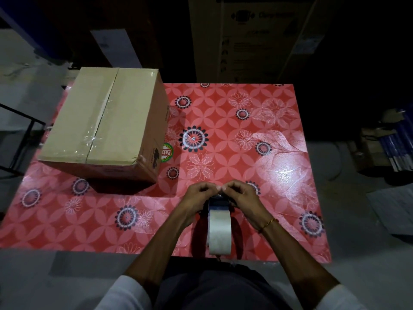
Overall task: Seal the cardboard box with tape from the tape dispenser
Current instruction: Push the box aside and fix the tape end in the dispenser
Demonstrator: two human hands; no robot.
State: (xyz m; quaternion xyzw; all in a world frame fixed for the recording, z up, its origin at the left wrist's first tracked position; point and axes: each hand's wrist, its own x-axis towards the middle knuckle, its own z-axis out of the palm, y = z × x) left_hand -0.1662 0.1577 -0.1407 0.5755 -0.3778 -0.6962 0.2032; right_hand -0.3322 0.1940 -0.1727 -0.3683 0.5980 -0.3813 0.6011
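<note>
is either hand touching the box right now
No, both hands are at the front end of the tape dispenser, apart from the box on the table's far left.

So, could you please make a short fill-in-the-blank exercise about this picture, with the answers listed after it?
1. The cardboard box stands on the ____ side of the table, as the person sees it.
2. Both hands, left hand and right hand, work at the front of the tape ____.
3. The tablecloth is red with a ____ pattern.
4. The right wrist wears a thin ____.

Answers: left; dispenser; flower; bracelet
</note>
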